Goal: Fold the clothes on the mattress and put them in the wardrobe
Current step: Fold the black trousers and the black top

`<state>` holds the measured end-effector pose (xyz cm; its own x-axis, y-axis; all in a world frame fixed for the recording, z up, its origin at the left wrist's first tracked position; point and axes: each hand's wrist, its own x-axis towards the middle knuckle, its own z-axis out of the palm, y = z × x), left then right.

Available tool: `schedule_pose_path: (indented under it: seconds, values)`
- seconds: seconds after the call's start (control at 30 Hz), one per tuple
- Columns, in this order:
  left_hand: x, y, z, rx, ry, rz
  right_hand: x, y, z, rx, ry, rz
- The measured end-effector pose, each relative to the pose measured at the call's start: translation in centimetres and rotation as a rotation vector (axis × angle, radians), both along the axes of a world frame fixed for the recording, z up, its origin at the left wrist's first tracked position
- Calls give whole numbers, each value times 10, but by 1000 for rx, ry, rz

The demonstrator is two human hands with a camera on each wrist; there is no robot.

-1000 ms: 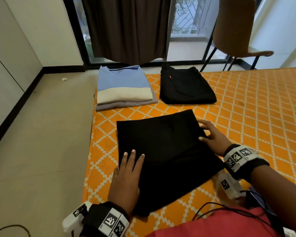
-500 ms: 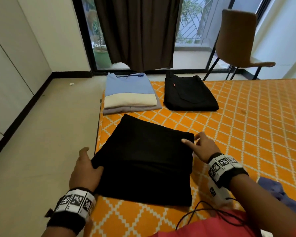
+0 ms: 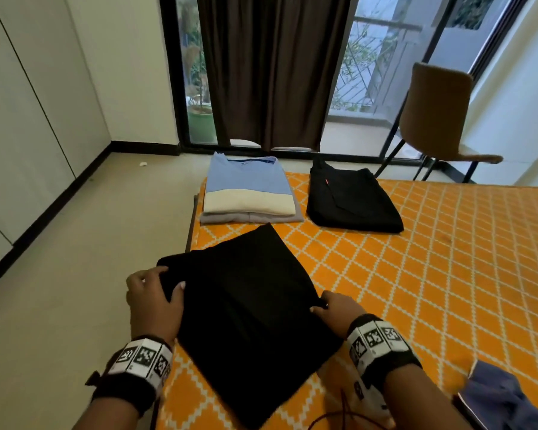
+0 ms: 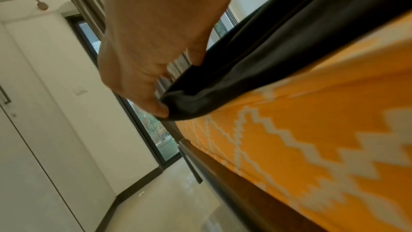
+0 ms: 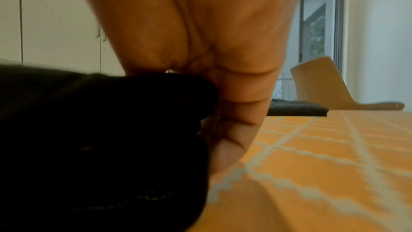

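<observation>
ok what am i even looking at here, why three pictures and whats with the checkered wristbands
No machine: a person folds clothes on an orange mattress. One camera sits on the head; the wristbands carry one more each, looking along the fingers. The left hand and right hand each grip an edge of a folded black garment; the wrist views show those grips up close. Behind it lie a blue-and-cream stack and folded black trousers. A blue cloth lies unfolded nearby.

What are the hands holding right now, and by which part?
Both hold the folded black garment: left hand grips its left corner, right hand pinches its right corner.
</observation>
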<state>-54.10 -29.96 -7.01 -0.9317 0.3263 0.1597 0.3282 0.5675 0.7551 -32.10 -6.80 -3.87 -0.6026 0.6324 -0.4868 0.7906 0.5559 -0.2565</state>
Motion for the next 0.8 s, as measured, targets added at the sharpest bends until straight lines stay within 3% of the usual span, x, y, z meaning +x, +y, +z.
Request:
schedule_pose_path:
  seconds: [0.07,0.2,0.27,0.43,0.6,0.73,0.8]
  values:
    - [13,1,-2,-15,88,-68,4,-17,2,-83,-6,-13]
    - [54,-4,0,5,-82,-282,8,-44,3,-158,12,-54]
    - [70,-8,2,12,-127,-260,10,-54,5,-146,47,-135]
    - [83,-24,8,-34,-239,-292,17,-71,9,-46,346,-384]
    - [94,-50,22,66,-499,-198,27,-74,18,-10,353,-410]
    - [108,-48,29,61,-231,-166,24,-69,18,-79,361,-406]
    - [109,-42,29,53,-181,-202,20,-66,16,-87,373,-392]
